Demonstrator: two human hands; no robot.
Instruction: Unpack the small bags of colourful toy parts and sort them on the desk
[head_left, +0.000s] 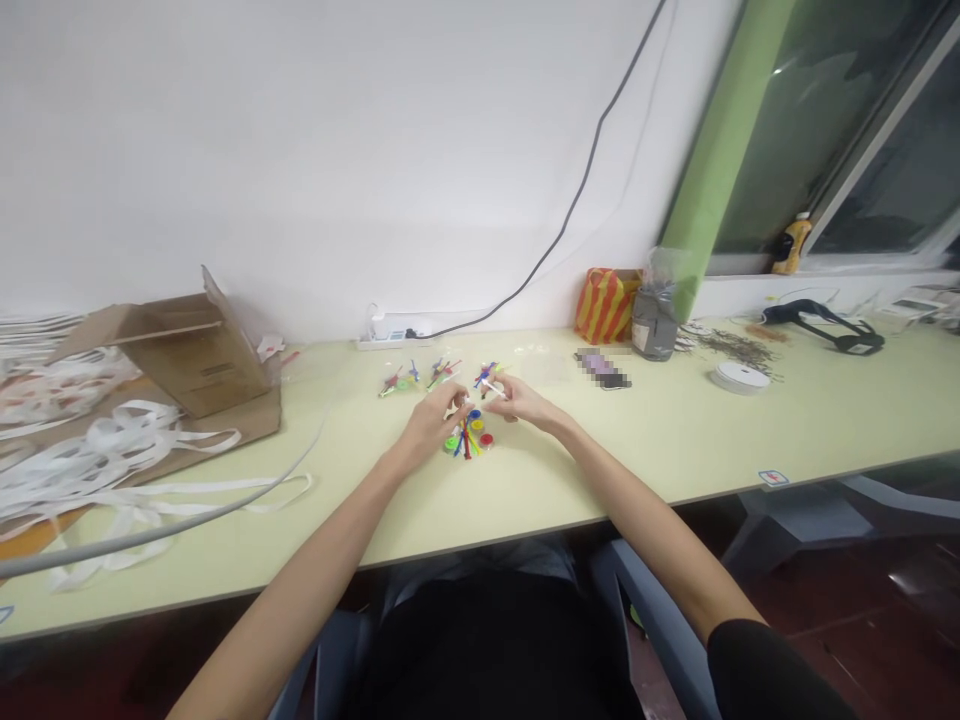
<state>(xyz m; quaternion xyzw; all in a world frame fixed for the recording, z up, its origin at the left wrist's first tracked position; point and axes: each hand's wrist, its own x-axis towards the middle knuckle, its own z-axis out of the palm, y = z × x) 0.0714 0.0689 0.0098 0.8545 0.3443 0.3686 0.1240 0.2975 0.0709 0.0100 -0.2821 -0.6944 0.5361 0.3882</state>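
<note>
My left hand [435,418] is closed, its fingertips around a small white piece [466,402] that is mostly hidden. My right hand [526,404] pinches a thin white stick [493,387]. Just below the fingertips, on the table, lie a blue disc [474,414], a yellow disc [478,427], a red disc [487,440] and a green disc [451,444]. Among them is a bunch of red, blue and yellow sticks [467,442]. Beyond the hands are small groups of similar coloured pieces [444,374], one close to the right fingers.
On the left of the pale table [555,500] are an open cardboard box [187,350] and tangled white straps [135,450]. A power strip [390,335] sits by the wall. To the right are a striped bag [604,305], a grey container [655,325] and a white roll [740,377].
</note>
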